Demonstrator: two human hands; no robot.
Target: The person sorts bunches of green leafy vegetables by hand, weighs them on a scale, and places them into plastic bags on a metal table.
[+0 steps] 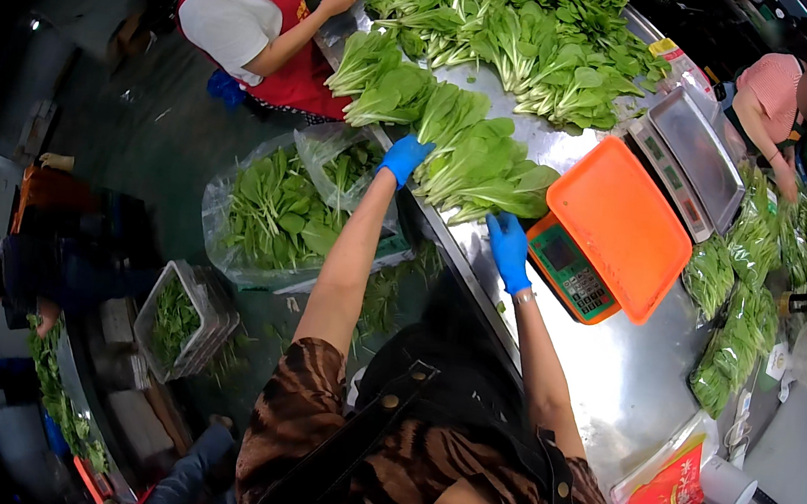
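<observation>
Both hands in blue gloves, on a pile of leafy green bok choy (480,166) lying at the near edge of the shiny steel table (611,368). Left hand (403,158) grips the pile's left end, fingers curled on the leaves. Right hand (508,250) rests on stem ends, grip unclear. Orange-trayed scale (618,228) just beside right hand. Bagged greens (736,333) toward table's right edge.

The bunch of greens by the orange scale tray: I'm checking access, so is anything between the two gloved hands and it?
Nothing visible is. The left hand rests on the near end of the bunch of greens, and the right hand lies against its stalk end, beside the orange scale tray on the steel table.
</observation>
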